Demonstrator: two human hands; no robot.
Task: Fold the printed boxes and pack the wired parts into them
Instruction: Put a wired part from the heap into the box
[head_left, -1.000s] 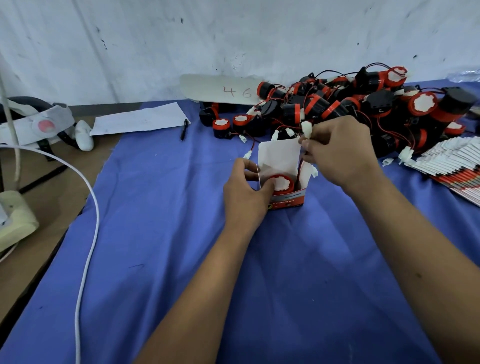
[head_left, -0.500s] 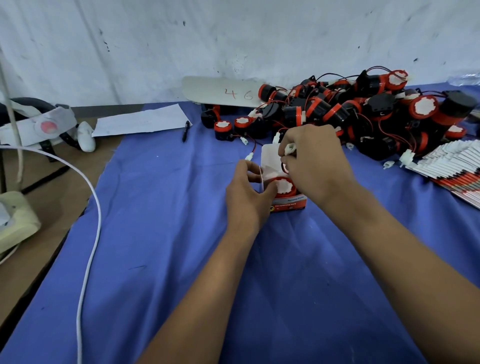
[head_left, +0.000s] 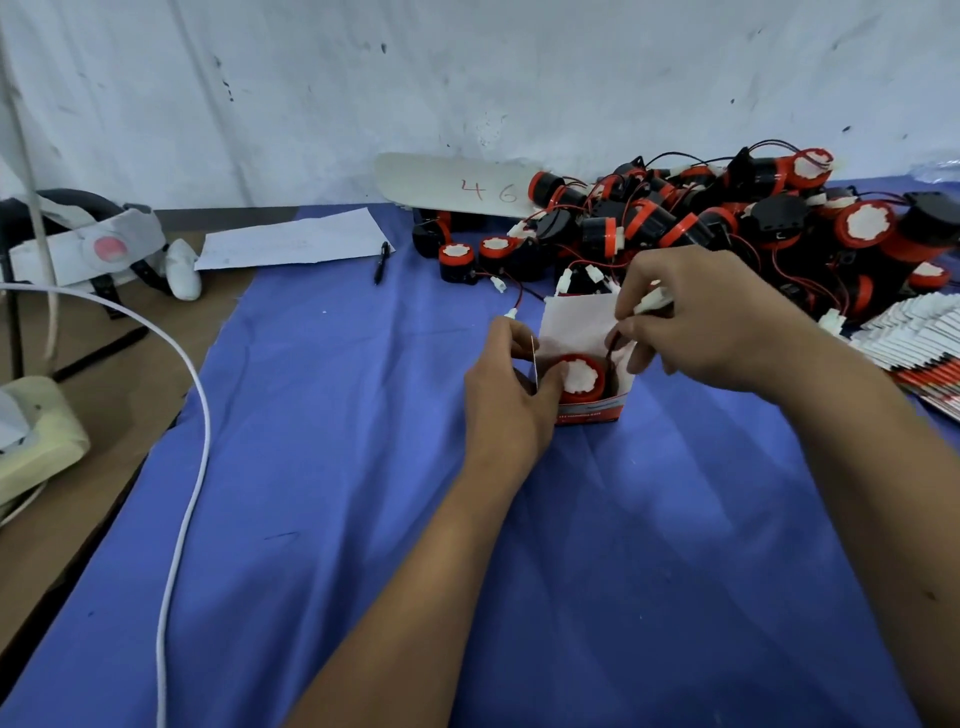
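A small printed box (head_left: 589, 410) with a red band stands open on the blue cloth, its white lid flap (head_left: 574, 325) upright. Inside it sits a red and black wired part (head_left: 581, 376) with a white top. My left hand (head_left: 506, 384) grips the box's left side, thumb over the rim. My right hand (head_left: 711, 322) is above the box's right edge and pinches the part's white connector (head_left: 655, 300) and its wire. A heap of the same wired parts (head_left: 727, 223) lies behind the box.
A stack of flat printed boxes (head_left: 919, 343) fans out at the right edge. A pen (head_left: 383, 261), a paper sheet (head_left: 293, 244) and a white board marked 46 (head_left: 457, 184) lie at the back. A white cable (head_left: 192, 415) runs down the left.
My right hand dropped onto the box with the connector, then shifted back to the box's right edge. The left hand has stayed on the box.
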